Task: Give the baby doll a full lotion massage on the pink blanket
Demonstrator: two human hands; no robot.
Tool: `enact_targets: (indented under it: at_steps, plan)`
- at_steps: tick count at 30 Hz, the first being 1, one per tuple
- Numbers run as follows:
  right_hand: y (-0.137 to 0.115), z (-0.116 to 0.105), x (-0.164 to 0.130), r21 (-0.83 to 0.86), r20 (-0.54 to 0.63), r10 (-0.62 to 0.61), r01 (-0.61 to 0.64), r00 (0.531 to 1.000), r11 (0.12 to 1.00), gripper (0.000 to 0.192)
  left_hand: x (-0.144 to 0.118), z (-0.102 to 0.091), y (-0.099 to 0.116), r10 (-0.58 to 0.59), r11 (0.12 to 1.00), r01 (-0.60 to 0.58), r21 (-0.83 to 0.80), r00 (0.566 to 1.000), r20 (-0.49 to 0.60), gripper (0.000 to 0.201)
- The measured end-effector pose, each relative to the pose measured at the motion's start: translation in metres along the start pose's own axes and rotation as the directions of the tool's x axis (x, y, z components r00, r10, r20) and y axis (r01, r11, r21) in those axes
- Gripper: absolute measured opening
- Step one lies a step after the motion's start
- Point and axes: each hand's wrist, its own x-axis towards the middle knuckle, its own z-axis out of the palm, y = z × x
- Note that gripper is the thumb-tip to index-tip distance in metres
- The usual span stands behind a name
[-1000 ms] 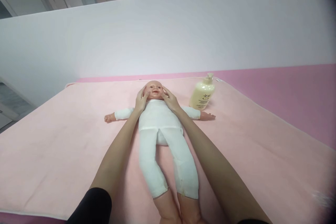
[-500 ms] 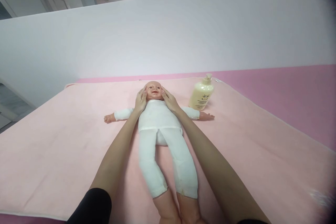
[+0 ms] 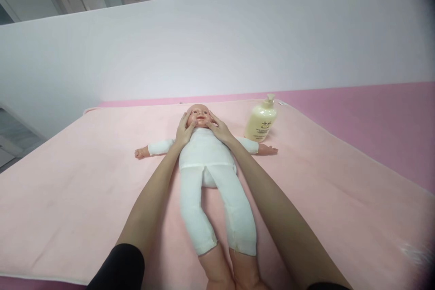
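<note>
A baby doll (image 3: 208,149) with a white cloth body lies on its back, arms spread out and feet toward me. My left hand (image 3: 185,130) rests along the left side of its face, fingers stretched out, thumb near the chin. On the other side, my right hand (image 3: 220,129) lies against the cheek with fingers extended and the thumb by the mouth corner. Both hands touch the doll's head without gripping it. Just beyond my right forearm stands a pale yellow pump bottle (image 3: 261,121), close to the doll's outstretched arm.
Under the doll is a pink blanket (image 3: 84,181) with a few creases. It covers part of a darker pink surface (image 3: 380,122) seen at the right. A white wall panel (image 3: 217,45) rises behind the far edge.
Both thumbs have moved inward and down onto the lower face, beside the mouth and chin. The doll and the bottle have stayed in place.
</note>
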Motion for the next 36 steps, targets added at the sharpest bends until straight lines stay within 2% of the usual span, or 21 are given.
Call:
enact_targets:
  at_steps: [3,6,9,11,13,15,18,20,21,23,24,25,26,27,28,29,30,31,33,36]
  plan:
    - [0.002,-0.003,0.0,0.051,0.038,-0.012,0.01,0.999,0.999,0.073,0.001,0.0,-0.001,0.026,1.0,-0.026,0.003,1.0,-0.006,0.054]
    - [0.0,-0.007,-0.002,0.142,0.04,0.045,-0.05,0.998,0.989,0.06,0.001,-0.001,-0.002,0.01,0.999,-0.007,0.032,0.996,-0.086,0.051]
    - [-0.009,-0.015,-0.003,0.157,-0.026,0.159,-0.153,0.987,0.976,0.05,0.0,-0.005,0.002,-0.054,0.992,0.077,0.102,0.976,-0.21,0.051]
    - [-0.022,-0.024,-0.001,0.174,-0.08,0.176,-0.16,0.981,0.972,0.045,0.002,-0.009,0.01,-0.035,0.987,0.075,0.145,0.964,-0.263,0.048]
    - [-0.04,-0.04,0.002,0.236,-0.1,0.106,-0.08,0.989,0.968,0.044,0.006,-0.011,0.022,0.029,0.988,0.02,0.154,0.95,-0.31,0.042]
    - [-0.058,-0.063,0.005,0.281,-0.133,-0.016,0.053,0.991,0.958,0.045,0.012,-0.01,0.039,0.081,0.993,-0.045,0.106,0.924,-0.373,0.038]
    - [-0.075,-0.11,0.004,0.202,-0.31,-0.17,0.24,0.935,0.95,0.042,0.012,0.002,0.077,0.102,0.99,-0.134,-0.04,0.889,-0.446,0.041]
    - [-0.073,-0.145,0.001,0.131,-0.448,-0.227,0.314,0.865,0.94,0.041,0.003,0.018,0.106,0.155,0.976,-0.2,-0.088,0.918,-0.366,0.042]
    - [-0.068,-0.16,-0.001,0.112,-0.509,-0.236,0.335,0.828,0.935,0.041,-0.004,0.029,0.121,0.193,0.97,-0.225,-0.096,0.945,-0.264,0.043]
    - [-0.053,-0.185,-0.006,0.138,-0.626,-0.195,0.353,0.755,0.925,0.038,-0.018,0.052,0.144,0.222,0.963,-0.213,-0.164,0.974,0.039,0.046]
    - [-0.045,-0.192,-0.007,0.171,-0.671,-0.152,0.351,0.726,0.921,0.036,-0.023,0.064,0.152,0.176,0.965,-0.13,-0.227,0.964,0.199,0.05]
    - [-0.038,-0.197,-0.009,0.219,-0.71,-0.095,0.346,0.698,0.912,0.033,-0.026,0.076,0.158,0.08,0.958,0.023,-0.286,0.935,0.346,0.055]
    - [-0.032,-0.198,-0.01,0.278,-0.735,-0.024,0.333,0.677,0.901,0.029,-0.026,0.087,0.161,-0.038,0.919,0.229,-0.32,0.861,0.508,0.061]
    - [-0.028,-0.197,-0.011,0.34,-0.749,0.052,0.315,0.661,0.886,0.025,-0.023,0.097,0.162,-0.15,0.838,0.437,-0.326,0.76,0.632,0.065]
    - [-0.027,-0.194,-0.012,0.399,-0.751,0.127,0.293,0.648,0.869,0.021,-0.019,0.106,0.161,-0.243,0.728,0.602,-0.328,0.674,0.698,0.068]
    - [-0.027,-0.19,-0.012,0.45,-0.744,0.189,0.271,0.641,0.851,0.017,-0.013,0.114,0.159,-0.311,0.604,0.72,-0.341,0.607,0.731,0.068]
    - [-0.03,-0.185,-0.012,0.484,-0.733,0.23,0.252,0.64,0.838,0.014,-0.007,0.121,0.158,-0.361,0.489,0.786,-0.378,0.577,0.733,0.065]
    - [-0.033,-0.179,-0.012,0.501,-0.722,0.249,0.239,0.645,0.832,0.013,-0.001,0.126,0.156,-0.398,0.394,0.811,-0.432,0.574,0.715,0.061]
    - [-0.043,-0.17,-0.01,0.481,-0.715,0.221,0.238,0.663,0.844,0.014,0.008,0.135,0.155,-0.428,0.26,0.805,-0.534,0.592,0.683,0.055]
    - [-0.054,-0.158,-0.007,0.307,-0.723,0.029,0.283,0.691,0.909,0.019,0.017,0.145,0.159,-0.411,0.137,0.79,-0.597,0.594,0.692,0.052]
